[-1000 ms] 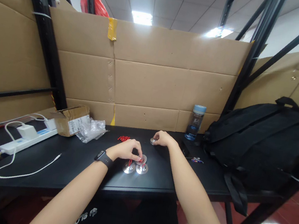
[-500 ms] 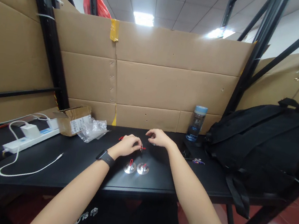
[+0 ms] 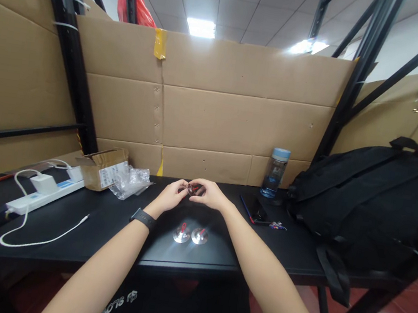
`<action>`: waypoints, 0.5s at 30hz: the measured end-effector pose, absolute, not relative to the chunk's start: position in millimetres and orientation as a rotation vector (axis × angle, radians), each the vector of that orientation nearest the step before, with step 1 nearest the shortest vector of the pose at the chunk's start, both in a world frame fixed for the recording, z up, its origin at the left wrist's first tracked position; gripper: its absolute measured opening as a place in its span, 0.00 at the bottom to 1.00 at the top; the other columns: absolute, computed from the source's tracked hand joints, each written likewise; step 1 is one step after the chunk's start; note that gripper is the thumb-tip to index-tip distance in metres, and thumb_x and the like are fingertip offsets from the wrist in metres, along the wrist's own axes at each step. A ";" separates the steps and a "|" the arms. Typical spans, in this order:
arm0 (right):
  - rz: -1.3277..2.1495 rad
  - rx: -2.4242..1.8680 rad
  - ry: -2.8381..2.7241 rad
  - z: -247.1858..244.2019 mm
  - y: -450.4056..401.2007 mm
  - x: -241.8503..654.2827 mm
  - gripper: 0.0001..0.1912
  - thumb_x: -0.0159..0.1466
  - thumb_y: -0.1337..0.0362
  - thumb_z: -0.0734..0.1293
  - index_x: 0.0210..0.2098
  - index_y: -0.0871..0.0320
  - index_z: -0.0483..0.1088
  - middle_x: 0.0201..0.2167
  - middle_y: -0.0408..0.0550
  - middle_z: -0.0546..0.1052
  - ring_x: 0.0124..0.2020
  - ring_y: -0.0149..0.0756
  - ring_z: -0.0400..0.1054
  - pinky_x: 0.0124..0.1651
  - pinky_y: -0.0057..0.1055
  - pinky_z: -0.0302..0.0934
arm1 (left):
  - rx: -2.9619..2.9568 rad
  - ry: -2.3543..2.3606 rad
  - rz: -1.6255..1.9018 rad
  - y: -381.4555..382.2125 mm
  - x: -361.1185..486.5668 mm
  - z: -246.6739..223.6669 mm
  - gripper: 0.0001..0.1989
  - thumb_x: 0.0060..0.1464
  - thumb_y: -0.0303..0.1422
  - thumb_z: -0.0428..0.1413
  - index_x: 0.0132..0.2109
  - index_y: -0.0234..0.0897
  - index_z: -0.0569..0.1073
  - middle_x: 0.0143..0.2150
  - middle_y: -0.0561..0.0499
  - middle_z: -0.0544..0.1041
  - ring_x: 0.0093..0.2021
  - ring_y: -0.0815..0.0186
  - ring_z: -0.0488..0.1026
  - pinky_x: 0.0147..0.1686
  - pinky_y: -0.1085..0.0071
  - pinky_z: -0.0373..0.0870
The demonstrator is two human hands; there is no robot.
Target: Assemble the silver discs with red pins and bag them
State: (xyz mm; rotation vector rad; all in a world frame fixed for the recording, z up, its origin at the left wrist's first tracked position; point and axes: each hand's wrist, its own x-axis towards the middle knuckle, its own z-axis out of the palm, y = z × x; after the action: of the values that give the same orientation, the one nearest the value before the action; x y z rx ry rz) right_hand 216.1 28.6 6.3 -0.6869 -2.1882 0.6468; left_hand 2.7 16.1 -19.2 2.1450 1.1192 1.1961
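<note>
My left hand is closed at its fingertips on a small finger cymbal, a shiny metal disc. Facing it from the other side, my right hand curls its fingers around a metal piece with a red cord loop. Fingers partly cover these pieces, so I cannot tell exactly how they touch. Nearer the table's front edge, two more finger cymbals lie side by side, the left cymbal and the right cymbal, each with a red loop on top.
To the right lie a phone, a small beaded strap, a water bottle and a black backpack. On the left are an open cardboard box, clear plastic wrap, a power strip and a white cable.
My right hand has moved left and my left hand slightly up, so they now meet over the table. The phone shows more fully. The two front cymbals stayed put.
</note>
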 end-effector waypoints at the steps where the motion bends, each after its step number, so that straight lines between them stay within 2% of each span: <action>1: 0.647 -0.688 -2.188 6.5 28.7 216.6 0.27 0.55 0.64 0.79 0.53 0.55 0.75 0.48 0.48 0.80 0.33 0.31 0.75 0.39 0.29 0.70 | 2.151 1.116 1.185 15.6 3.0 -18.8 0.10 0.62 0.38 0.53 0.45 0.38 0.74 0.47 0.46 0.83 0.48 0.60 0.80 0.49 0.68 0.74; 4: 0.634 -0.695 -2.198 6.3 29.2 217.8 0.28 0.55 0.66 0.79 0.54 0.55 0.74 0.49 0.49 0.79 0.32 0.30 0.74 0.38 0.29 0.70 | 2.170 1.182 1.158 13.8 2.5 -16.9 0.10 0.62 0.38 0.53 0.45 0.39 0.75 0.47 0.47 0.83 0.47 0.61 0.80 0.49 0.68 0.74; 8: 0.567 -0.722 -2.232 4.7 31.8 219.7 0.29 0.54 0.69 0.79 0.55 0.54 0.76 0.50 0.49 0.78 0.36 0.33 0.74 0.43 0.33 0.70 | 2.198 1.411 1.130 9.4 1.0 -12.3 0.08 0.63 0.35 0.53 0.43 0.41 0.76 0.44 0.49 0.83 0.45 0.59 0.80 0.50 0.64 0.71; 15: 0.459 -0.768 -2.309 5.8 38.0 225.9 0.28 0.53 0.70 0.80 0.53 0.55 0.78 0.47 0.49 0.77 0.39 0.36 0.73 0.47 0.35 0.68 | 2.317 1.651 1.010 -1.0 6.2 -4.5 0.06 0.63 0.34 0.55 0.42 0.44 0.77 0.45 0.50 0.82 0.53 0.52 0.74 0.55 0.56 0.63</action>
State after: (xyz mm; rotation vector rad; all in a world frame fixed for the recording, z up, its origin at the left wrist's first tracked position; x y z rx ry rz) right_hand 225.9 38.0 5.8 -0.7677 -2.3090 0.4589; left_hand 6.2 -1.0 -4.5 2.3171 1.6513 1.0099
